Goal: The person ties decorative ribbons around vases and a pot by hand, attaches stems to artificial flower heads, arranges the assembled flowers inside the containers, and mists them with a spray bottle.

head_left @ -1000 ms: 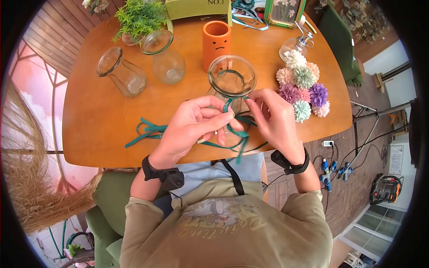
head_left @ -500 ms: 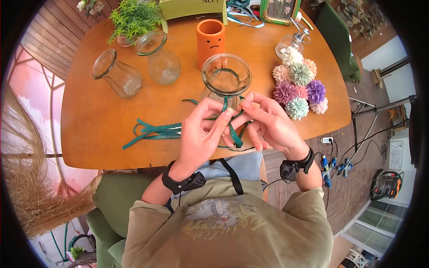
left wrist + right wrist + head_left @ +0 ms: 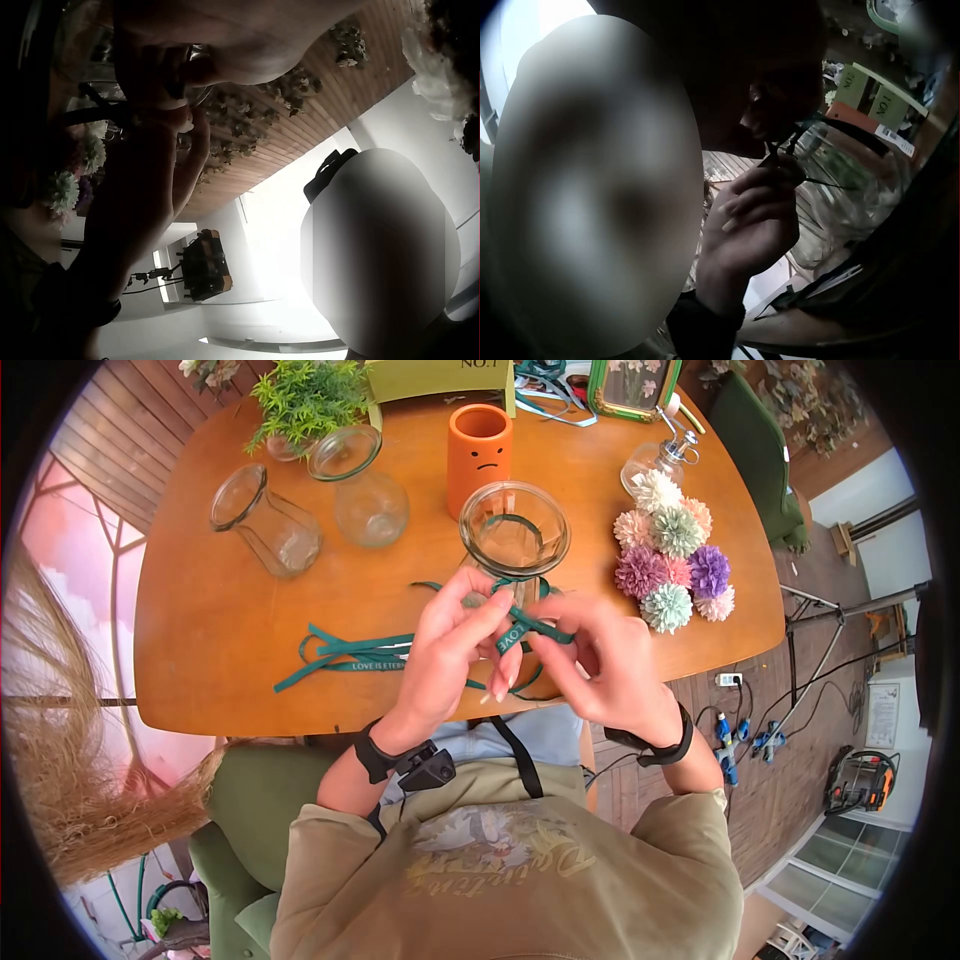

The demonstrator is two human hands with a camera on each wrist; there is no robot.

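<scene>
A glass vase (image 3: 515,532) stands near the table's front edge, with green ribbon (image 3: 512,637) at its neck. The left hand (image 3: 445,650) pinches the ribbon between thumb and index finger just below the rim. Close on the right, the right hand (image 3: 612,660) grips the ribbon's other part, its fingers curled and slightly blurred. Lettering reading LOVE shows on the strip between them. In the right wrist view the left hand (image 3: 754,217) holds dark ribbon beside the glass. The left wrist view is dark, with the right hand (image 3: 139,180) close to the ribbon.
Loose ribbon (image 3: 345,650) lies left of the hands. Two glass vases (image 3: 372,505) (image 3: 280,535) and a green plant (image 3: 308,405) stand at the back left. Behind the near vase is an orange pot (image 3: 479,460). Pompom flowers (image 3: 668,570) and a spray bottle (image 3: 655,460) are on the right.
The ribbon's lettered strip now shows between the hands, crossing below the vase's rim. The right hand has turned, its fingers drawn slightly away to the right.
</scene>
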